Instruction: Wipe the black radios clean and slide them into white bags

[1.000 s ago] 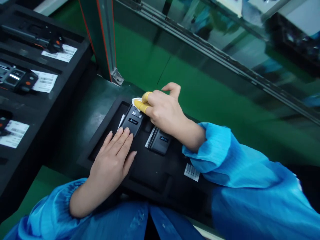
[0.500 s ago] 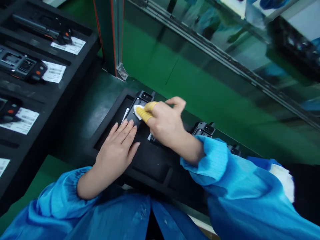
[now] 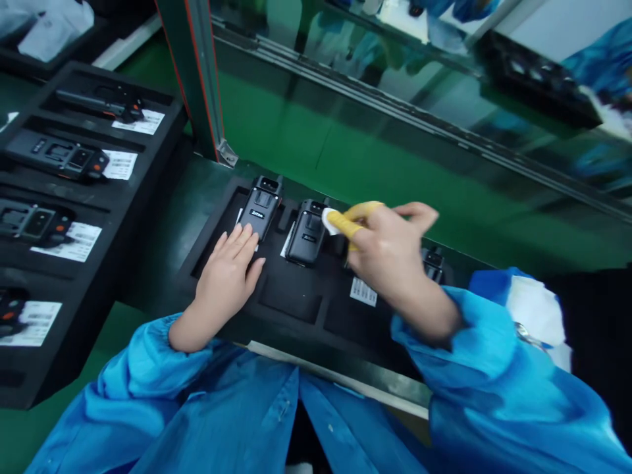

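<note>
Several black handheld radios lie in a black foam tray (image 3: 289, 299) before me. My left hand (image 3: 224, 280) rests flat, fingers stretched out, on the lower end of the leftmost radio (image 3: 260, 210). My right hand (image 3: 385, 247), with yellow covers on some fingers, pinches a small white wiping cloth (image 3: 330, 222). The cloth is at the upper right edge of the second radio (image 3: 307, 237); whether it touches is unclear. A white label (image 3: 364, 291) lies below my right hand. Another radio (image 3: 433, 263) shows partly behind my right wrist.
On the left stands a larger foam tray (image 3: 162, 171) with several radios and white labels. A green partition (image 3: 276, 125) with a metal rail runs behind the work surface. A blue and white cloth bundle (image 3: 533, 306) lies at the right. Beyond the glass, a dark tray (image 3: 538, 79) is visible.
My right hand has moved right with the cloth, off the leftmost radio to beside the second one. My left hand stays on the leftmost radio. The camera view has shifted.
</note>
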The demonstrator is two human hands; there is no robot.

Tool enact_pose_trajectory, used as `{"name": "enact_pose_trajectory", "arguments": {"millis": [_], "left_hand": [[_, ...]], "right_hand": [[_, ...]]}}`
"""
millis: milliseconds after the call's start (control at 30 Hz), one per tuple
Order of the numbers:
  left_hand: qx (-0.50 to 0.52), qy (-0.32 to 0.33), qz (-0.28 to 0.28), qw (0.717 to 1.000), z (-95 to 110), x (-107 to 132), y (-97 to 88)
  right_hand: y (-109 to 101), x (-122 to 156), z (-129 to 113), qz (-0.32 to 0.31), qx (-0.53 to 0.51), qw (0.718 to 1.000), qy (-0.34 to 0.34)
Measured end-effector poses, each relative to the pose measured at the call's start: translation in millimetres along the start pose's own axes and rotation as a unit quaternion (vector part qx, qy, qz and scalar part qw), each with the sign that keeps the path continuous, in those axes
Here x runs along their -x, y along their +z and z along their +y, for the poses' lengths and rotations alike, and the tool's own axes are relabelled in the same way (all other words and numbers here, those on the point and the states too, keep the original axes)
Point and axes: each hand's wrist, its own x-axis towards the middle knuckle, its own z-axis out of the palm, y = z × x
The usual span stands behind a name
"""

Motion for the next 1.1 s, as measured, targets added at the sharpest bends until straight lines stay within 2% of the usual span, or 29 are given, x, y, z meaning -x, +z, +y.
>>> {"name": "enact_pose_trajectory", "arguments": {"millis": [133, 267, 333, 433, 567, 700, 867, 967, 1100], "left_hand": [[0.01, 0.001, 0.011, 1.0, -3.0, 3.4, 3.2], [0.017, 0.006, 0.039, 0.999, -4.9, 7.3, 6.3], [0.016, 0.008, 0.048, 0.999, -5.1, 8.3, 7.3], [0.008, 0.016, 0.06, 0.998, -4.7, 8.8, 7.7], [-0.01, 0.03, 0.08, 0.996, -4.3, 9.6, 6.7], [-0.007, 0.032, 0.089, 0.995, -4.2, 10.6, 5.6], [0.015, -0.012, 0.079, 0.997, -5.9, 7.6, 1.8], [0.007, -0.044, 0.059, 0.997, -6.3, 1.7, -1.8], [-0.056, -0.085, 0.014, 0.995, 1.9, -15.2, -4.5]], "right_hand": [[-31.2, 61.1, 31.8, 0.043, 0.035, 0.991, 0.119], [-41.2, 136.0, 60.0, 0.062, 0.096, 0.96, 0.255], [-37.1, 174.3, 69.7, 0.065, 0.122, 0.94, 0.311], [-21.7, 225.9, 76.3, 0.064, 0.151, 0.918, 0.362], [6.6, 270.9, 67.9, 0.067, 0.148, 0.904, 0.396], [29.1, 281.5, 49.0, 0.014, 0.12, 0.911, 0.393], [30.5, 267.8, 37.1, -0.14, 0.114, 0.901, 0.395], [19.6, 260.7, 38.2, -0.134, 0.115, 0.905, 0.388], [10.6, 253.0, 52.7, -0.051, 0.134, 0.913, 0.381]]}}
